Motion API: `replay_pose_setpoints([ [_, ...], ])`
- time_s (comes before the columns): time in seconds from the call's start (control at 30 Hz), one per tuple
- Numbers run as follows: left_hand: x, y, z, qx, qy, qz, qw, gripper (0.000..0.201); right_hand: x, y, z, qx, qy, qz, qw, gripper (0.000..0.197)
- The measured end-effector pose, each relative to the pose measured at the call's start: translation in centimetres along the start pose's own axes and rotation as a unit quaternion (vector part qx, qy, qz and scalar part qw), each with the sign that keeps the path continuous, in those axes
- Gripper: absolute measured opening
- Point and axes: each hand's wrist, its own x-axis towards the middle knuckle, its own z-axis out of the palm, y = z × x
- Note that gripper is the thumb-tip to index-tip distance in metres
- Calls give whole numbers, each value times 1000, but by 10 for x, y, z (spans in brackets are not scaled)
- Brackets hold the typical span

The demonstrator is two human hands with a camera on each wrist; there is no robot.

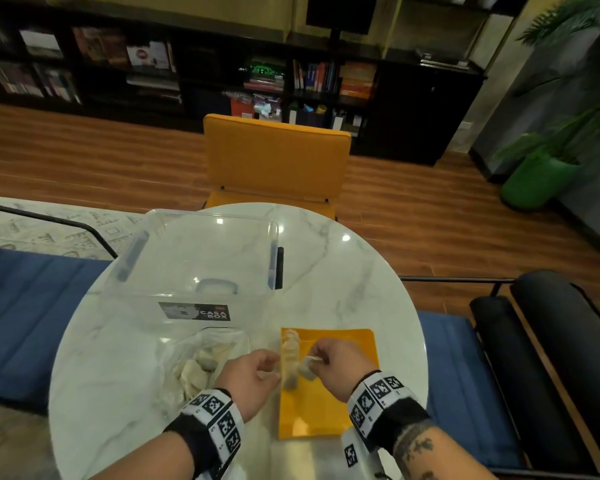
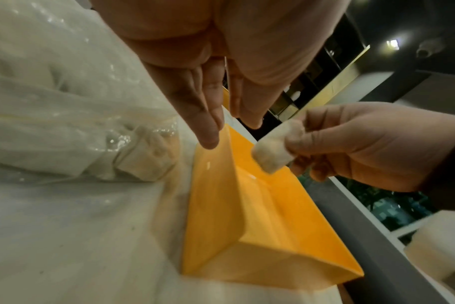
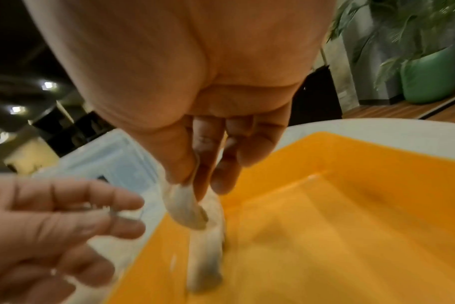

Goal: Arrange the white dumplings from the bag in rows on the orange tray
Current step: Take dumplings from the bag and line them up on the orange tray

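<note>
- Right hand (image 1: 338,367): thumb and fingers pinch one white dumpling (image 1: 307,368), held just above the orange tray (image 1: 326,414)
- Left hand (image 1: 248,377): fingers relaxed and loosely extended, holding nothing, positioned at the left edge of the tray, between the tray and the bag (image 1: 194,365)
- Orange tray: rests on the round marble desk (image 1: 361,271); a single row of dumplings (image 1: 290,358) lies along its left side
- Bag: clear plastic, on the desk left of the tray, containing more dumplings
- Clear plastic storage box (image 1: 194,265): stands on the desk beyond the bag
- Orange chair (image 1: 274,157): beyond the far desk edge
</note>
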Motion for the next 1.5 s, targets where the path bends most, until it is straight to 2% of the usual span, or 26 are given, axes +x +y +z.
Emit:
replay_pose_setpoints([
  [0.1,0,1,6,50,-28,-9,998,44,4,0,23,-79,-79,3,994,18],
  [0.2,1,2,10,54,-55,-28,997,56,16,-1,42,-105,-104,16,989,21],
  [0.4,4,0,13,38,-65,-31,997,55,45,-4,45,-107,-76,46,990,11],
  [0.57,4,-5,15,2,-69,-38,997,59,60,-3,43,-108,-59,64,990,16],
  [0.8,4,-5,16,-26,-81,-49,995,59,64,-3,45,-78,-40,72,994,11],
  [0.93,5,-4,16,-14,-82,-55,995,59,58,2,40,-29,-1,71,997,9],
  [1.0,5,-2,17,-12,-81,-66,994,58,48,4,38,-22,13,68,997,16],
  [1.07,4,-1,18,-17,-82,-78,993,56,35,8,41,-20,17,68,997,13],
  [1.13,4,0,20,-18,-82,-88,993,55,19,15,48,-23,-11,55,998,10],
  [1.3,2,2,22,-31,-73,-87,993,48,-21,35,73,-31,-129,30,991,16],
  [1.43,-4,6,19,-45,-66,-90,993,42,-32,39,84,-55,-132,18,990,27],
  [1.5,-8,8,12,-37,-53,-78,995,33,-33,38,84,-82,-118,8,990,35],
])
